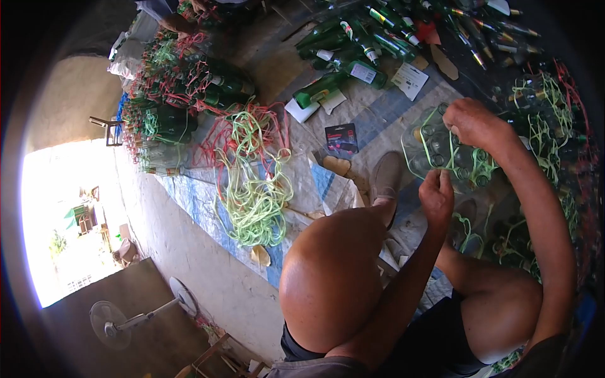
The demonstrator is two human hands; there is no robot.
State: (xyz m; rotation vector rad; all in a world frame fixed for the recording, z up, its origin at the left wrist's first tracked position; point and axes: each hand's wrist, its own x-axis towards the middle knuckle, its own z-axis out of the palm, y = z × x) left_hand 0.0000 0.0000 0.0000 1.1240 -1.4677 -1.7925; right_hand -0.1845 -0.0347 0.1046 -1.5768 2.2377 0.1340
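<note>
In front of my right shin stands a cluster of clear glass bottles (441,148), mouths up, with pale green plastic twine (425,143) running round and between their necks. My right hand (474,125) is closed at the far side of the cluster, its fingers pinching the twine beside a bottle neck. My left hand (437,194) is closed at the near side, with thumb and fingertips together on the twine. The twine inside each grip is mostly hidden by the fingers. A loose loop of green twine (465,234) hangs below the cluster, near my right leg.
Tangled green twine (257,195) and red twine (211,140) lie to the left. Tied bottle bundles (170,120) stack behind them. Loose green bottles (353,47) lie at the far side, and more tied bottles (545,126) stand right. Another person's hand (176,24) shows far left.
</note>
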